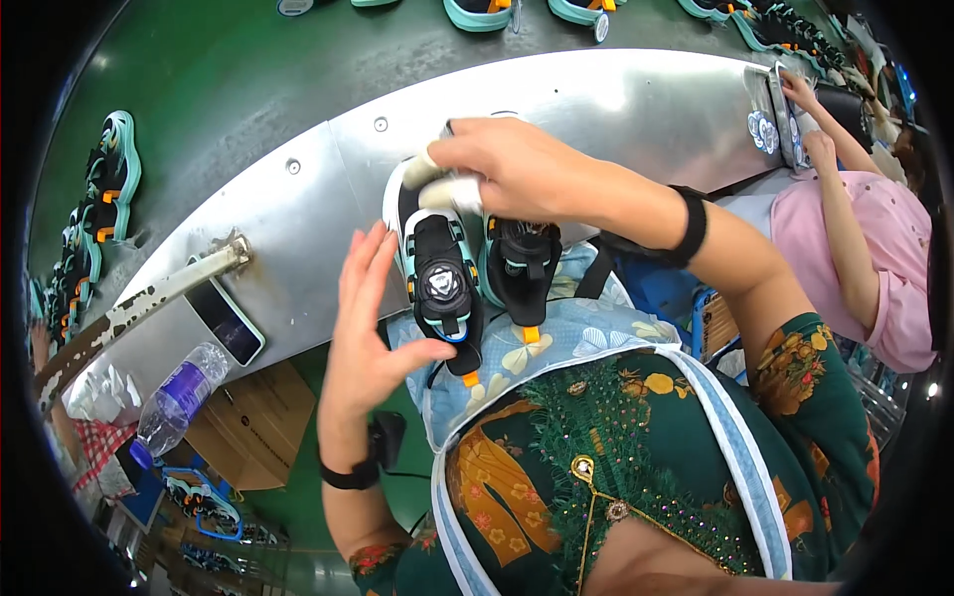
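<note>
A pair of black sneakers with mint-green trim and round lacing dials stands at the silver bench edge by my apron. My left hand (pixel 363 323) lies along the outer side of the left shoe (pixel 440 283), fingers stretched and thumb apart, the thumb tip near its heel. Over the toes of both shoes, my right hand (pixel 502 171) is curled, with cream covers on two fingertips, slightly blurred. Something small and dark shows by its knuckles, but what the fingers hold is unclear. Partly under that hand is the right shoe (pixel 522 263), with an orange heel tab.
A phone (pixel 227 323) and a chipped metal bar (pixel 149 310) lie to the left, near a purple-labelled bottle (pixel 184 397) and a cardboard box (pixel 253 427). More shoes (pixel 119 179) line the green surface beyond the curved silver bench (pixel 616 99). A co-worker in pink (pixel 845 238) works at right.
</note>
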`<state>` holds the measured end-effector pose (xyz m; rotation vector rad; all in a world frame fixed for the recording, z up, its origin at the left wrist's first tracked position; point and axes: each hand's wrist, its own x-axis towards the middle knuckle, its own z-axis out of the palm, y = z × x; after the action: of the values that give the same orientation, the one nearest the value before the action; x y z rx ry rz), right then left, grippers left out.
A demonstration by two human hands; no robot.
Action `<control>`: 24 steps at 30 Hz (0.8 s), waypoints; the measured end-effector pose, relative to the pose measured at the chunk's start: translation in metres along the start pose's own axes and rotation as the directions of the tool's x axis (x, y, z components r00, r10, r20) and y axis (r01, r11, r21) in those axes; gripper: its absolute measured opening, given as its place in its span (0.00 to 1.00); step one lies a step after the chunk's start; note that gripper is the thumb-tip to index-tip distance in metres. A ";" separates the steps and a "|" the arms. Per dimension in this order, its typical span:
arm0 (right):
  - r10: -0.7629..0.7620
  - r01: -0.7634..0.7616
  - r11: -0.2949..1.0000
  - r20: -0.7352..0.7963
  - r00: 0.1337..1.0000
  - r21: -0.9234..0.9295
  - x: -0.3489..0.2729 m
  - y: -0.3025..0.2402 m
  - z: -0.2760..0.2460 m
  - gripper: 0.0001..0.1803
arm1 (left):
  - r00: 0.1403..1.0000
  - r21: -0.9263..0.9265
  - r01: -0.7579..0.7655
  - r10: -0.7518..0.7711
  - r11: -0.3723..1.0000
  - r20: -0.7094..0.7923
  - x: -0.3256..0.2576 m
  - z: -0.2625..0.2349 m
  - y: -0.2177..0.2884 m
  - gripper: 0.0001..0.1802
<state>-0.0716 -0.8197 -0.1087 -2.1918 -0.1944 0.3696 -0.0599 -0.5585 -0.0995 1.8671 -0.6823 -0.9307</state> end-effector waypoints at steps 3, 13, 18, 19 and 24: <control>-0.100 0.072 0.983 0.162 0.982 0.172 -0.020 -0.039 0.009 0.19 | 0.986 -0.037 0.010 -0.015 0.999 -0.165 -0.012 0.042 0.004 0.60; -0.408 0.380 0.913 0.276 0.870 0.151 -0.021 -0.035 0.016 0.22 | 0.969 0.208 -0.007 0.058 0.978 -0.239 -0.002 0.056 -0.009 0.48; -0.113 0.096 0.992 0.239 0.965 0.082 -0.030 -0.048 0.009 0.21 | 0.970 0.192 0.010 0.037 0.981 -0.239 -0.005 0.057 -0.006 0.46; -0.110 0.094 0.992 0.237 0.965 0.079 -0.030 -0.048 0.008 0.21 | 0.970 0.191 0.006 0.040 0.982 -0.238 -0.004 0.058 -0.006 0.46; -0.188 0.154 0.976 0.242 0.952 0.154 -0.036 -0.042 0.013 0.22 | 0.970 0.181 -0.002 0.046 0.984 -0.239 -0.002 0.057 -0.006 0.45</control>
<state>-0.1098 -0.7945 -0.0760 -1.9740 -0.4856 0.5509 -0.1072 -0.5816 -0.1214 2.0850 -0.6534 -0.6268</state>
